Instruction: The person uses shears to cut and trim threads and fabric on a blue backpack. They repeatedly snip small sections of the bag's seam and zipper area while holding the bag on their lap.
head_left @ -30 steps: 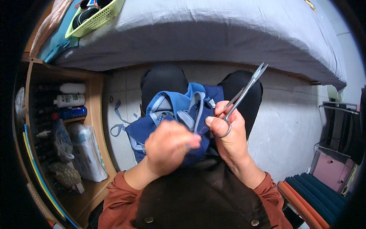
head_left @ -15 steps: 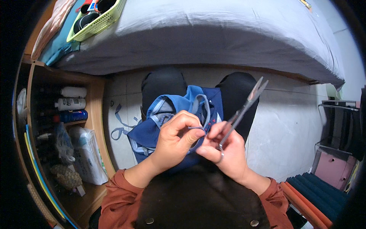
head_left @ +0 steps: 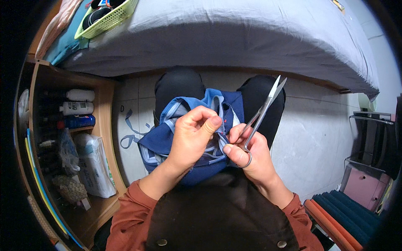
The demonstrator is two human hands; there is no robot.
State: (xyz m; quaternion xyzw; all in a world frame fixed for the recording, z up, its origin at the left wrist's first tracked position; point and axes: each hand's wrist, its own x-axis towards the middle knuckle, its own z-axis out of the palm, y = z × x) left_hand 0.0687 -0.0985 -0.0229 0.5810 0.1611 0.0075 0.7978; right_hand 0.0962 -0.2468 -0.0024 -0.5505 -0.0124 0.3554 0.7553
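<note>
A dark and light blue fabric item [head_left: 157, 144], perhaps a bag, lies bunched across my lap with pale grey-blue edging. Over its middle my left hand [head_left: 192, 134] is closed, thumb pressed to the index finger; whatever lies in that pinch is too small to make out. My right hand [head_left: 255, 154] holds metal scissors [head_left: 264, 106], a finger loop round the thumb. Their blades point up and away, slightly parted and clear of the cloth. The right fingertips rest by a fold of the cloth's edging.
Cut blue strips [head_left: 130, 127] lie on the tiled floor [head_left: 310, 134] at left. An open wooden cabinet [head_left: 106, 146] with bottles stands beside them. Ahead is a grey-sheeted bed [head_left: 234, 46] bearing a green basket [head_left: 109, 19]. A pink drawer unit [head_left: 364, 184] stands at right.
My left hand has turned and risen slightly, its thumb now pointing up. My right hand has shifted a little right and down, and the scissors have swung slightly left. The cloth has shifted between them.
</note>
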